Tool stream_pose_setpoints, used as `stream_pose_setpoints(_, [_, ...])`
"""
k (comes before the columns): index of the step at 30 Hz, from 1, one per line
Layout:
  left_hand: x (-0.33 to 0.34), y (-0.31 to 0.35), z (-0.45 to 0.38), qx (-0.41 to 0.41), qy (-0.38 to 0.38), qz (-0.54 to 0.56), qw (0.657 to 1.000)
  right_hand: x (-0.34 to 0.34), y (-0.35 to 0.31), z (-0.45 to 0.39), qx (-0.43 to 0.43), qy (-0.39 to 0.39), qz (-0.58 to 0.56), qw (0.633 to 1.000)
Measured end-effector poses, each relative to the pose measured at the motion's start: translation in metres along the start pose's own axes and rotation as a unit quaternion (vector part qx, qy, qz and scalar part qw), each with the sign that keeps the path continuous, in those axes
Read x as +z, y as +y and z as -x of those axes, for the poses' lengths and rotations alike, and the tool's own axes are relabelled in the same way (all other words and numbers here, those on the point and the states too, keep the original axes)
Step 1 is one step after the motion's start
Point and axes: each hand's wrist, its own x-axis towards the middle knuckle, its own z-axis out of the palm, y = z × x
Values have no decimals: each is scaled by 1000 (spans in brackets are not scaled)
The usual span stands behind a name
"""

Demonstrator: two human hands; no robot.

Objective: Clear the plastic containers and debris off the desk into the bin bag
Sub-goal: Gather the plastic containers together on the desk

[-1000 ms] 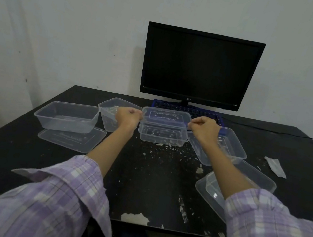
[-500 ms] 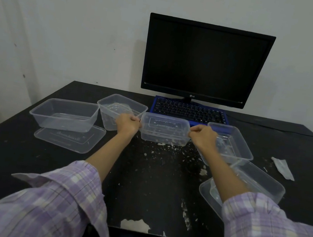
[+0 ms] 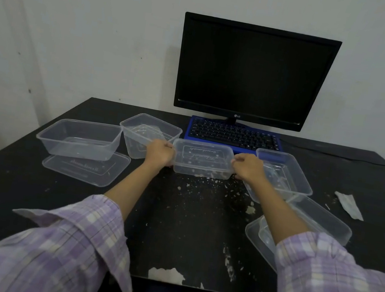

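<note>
Both hands, left (image 3: 160, 153) and right (image 3: 248, 167), gripped the lidded tub's (image 3: 203, 159) ends; their fingertips were hidden behind it.

container (image 3: 203, 159) before keyboard (image 3: 234, 136), monitor (image 3: 255, 74) behind, tubs either side

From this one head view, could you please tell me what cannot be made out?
- Bin bag: nowhere in the head view.
- Fingertips of left hand and right hand: hidden behind the lidded clear plastic container they grip.
- Clear container at near right: partly covered by the right forearm.
- Lid lettering: too blurred to read.
</note>
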Motion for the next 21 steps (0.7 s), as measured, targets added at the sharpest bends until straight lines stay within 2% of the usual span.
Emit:
stream_pose_setpoints(6, [3, 1, 1, 55, -64, -75, 994, 3, 1, -2, -9, -64, 6, 998])
stream_pose_setpoints(10, [6, -7, -8, 91, -66, -157, 981, 1, -5, 2, -32, -74, 48, 996])
stream_pose_setpoints(21, [8, -2, 0, 110, -64, -186, 974, 2, 1, -9, -14, -87, 69, 994])
